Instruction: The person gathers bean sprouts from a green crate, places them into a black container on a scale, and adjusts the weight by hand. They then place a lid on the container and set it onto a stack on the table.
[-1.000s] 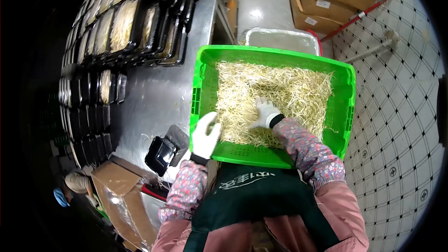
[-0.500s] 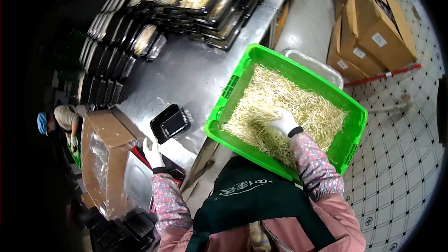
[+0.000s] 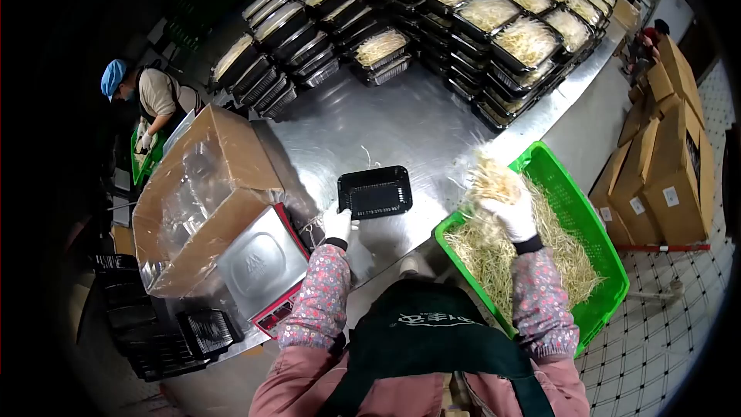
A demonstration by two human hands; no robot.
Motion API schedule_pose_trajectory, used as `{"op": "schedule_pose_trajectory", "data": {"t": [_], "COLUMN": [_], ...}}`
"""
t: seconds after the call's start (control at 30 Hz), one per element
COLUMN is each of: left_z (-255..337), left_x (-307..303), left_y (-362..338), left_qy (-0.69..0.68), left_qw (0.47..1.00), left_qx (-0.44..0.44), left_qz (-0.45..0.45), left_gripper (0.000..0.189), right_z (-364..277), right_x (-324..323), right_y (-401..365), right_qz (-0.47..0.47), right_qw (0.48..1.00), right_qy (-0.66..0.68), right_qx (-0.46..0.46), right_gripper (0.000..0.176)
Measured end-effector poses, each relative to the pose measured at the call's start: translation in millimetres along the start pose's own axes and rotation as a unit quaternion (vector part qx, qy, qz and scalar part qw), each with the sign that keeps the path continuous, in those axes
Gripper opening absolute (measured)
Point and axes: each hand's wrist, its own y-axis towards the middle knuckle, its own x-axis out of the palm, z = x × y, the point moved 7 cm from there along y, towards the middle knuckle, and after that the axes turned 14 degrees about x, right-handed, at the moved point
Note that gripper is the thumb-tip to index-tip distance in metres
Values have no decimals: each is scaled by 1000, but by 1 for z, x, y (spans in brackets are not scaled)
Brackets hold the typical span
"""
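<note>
A bunch of bean sprouts is gripped in my gloved right hand, raised above the near-left part of the green crate. Loose sprouts fill much of that crate. On the metal table, my gloved left hand has its fingers closed at the lower left corner of a black plastic tray. The tray has nothing in it. A few stray sprouts lie just behind it.
Stacked sprout-filled trays cover the table's far side. At left are a cardboard box with clear plastic, a scale and black trays. A co-worker stands beyond. Cartons stand at right.
My right hand has lifted a bunch of sprouts from the pile towards the crate's table side. My left hand has reached the black tray's corner. The view has swung left.
</note>
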Motion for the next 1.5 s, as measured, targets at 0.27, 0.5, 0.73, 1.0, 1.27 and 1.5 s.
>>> {"op": "schedule_pose_trajectory", "data": {"t": [0.27, 0.5, 0.73, 1.0, 1.27, 1.5], "left_z": [19, 16, 63, 80, 37, 15], "left_x": [5, -11, 20, -9, -22, -37], "left_y": [-11, -24, -25, -43, -68, -70], "left_qy": [26, 76, 367, 235, 73, -19], "left_qw": [997, 991, 866, 926, 987, 997], "left_qx": [64, 105, 320, 291, 142, 77], "left_qz": [-22, -18, -118, -48, 0, 0], "left_gripper": [45, 53, 56, 67, 71, 63], "right_z": [110, 115, 183, 110, 172, 120], "right_x": [181, 165, 221, 189, 231, 224], "right_y": [86, 96, 62, 124, 252, 215], "right_qz": [-195, -99, -180, -101, 33, -92], "right_qw": [912, 867, 673, 890, 698, 869], "right_qy": [-358, -484, -717, -432, -709, -486], "right_qx": [-55, -70, -32, 108, 98, 2], "right_gripper": [84, 58, 64, 29, 36, 16]}}
